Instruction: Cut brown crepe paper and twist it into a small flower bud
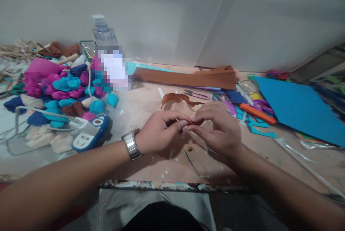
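My left hand [159,132], with a metal watch [131,144] on its wrist, pinches between thumb and forefinger at the middle of the table. Facing it, my right hand [222,127] pinches at the same spot, and the fingertips of both meet. Between them is a bit of a thin brown crepe paper strip [176,97]. Its ruffled, twisted length curves over the tabletop just behind my fingers. Most of the gripped part is hidden by the fingertips.
Crumpled pink, blue and cream paper pieces [61,83] heap at left, beside a blue-and-white power socket [91,134] and a bottle [104,35]. Folded brown paper [185,78] lies behind. At right are an orange cutter [257,113] and a blue sheet [302,105].
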`<state>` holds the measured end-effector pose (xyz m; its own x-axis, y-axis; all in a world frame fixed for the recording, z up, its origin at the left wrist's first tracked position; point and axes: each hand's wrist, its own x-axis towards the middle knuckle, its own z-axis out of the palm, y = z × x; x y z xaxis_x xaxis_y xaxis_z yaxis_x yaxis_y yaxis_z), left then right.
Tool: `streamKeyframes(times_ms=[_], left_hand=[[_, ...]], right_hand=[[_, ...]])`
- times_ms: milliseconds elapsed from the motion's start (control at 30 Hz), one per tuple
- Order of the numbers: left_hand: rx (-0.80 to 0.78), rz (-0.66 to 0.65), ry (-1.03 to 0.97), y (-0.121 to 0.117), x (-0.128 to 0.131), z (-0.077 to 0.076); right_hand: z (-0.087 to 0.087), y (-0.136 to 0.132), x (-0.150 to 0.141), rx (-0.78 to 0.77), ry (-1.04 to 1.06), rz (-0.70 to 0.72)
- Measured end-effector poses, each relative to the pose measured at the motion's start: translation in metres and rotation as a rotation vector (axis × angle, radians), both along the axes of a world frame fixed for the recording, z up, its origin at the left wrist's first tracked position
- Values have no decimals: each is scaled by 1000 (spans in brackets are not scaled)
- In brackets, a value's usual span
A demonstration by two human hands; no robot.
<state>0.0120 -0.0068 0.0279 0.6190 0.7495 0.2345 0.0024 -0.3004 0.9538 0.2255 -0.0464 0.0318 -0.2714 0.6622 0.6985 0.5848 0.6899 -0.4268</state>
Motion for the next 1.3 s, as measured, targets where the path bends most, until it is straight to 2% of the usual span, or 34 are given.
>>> streamKeyframes(times_ms=[233,533,867,1000,1200,1300], left_hand=[[-92,32,6,0,1,-4],[-127,17,47,2,0,-5],[-312,-111,57,12,-2,-11],[-239,-89,50,11,0,-10],[35,114,47,4,1,-3],[145,154,93,2,0,0]], right_hand=[[2,-1,-2,-6,-36,-28],[-4,2,2,14,-57,-52],[-6,-1,2,49,-96,-37],[-7,-1,2,9,-110,-51],[-7,-1,0,-6,-104,-81],[-6,-2,-2,-11,-98,-75]])
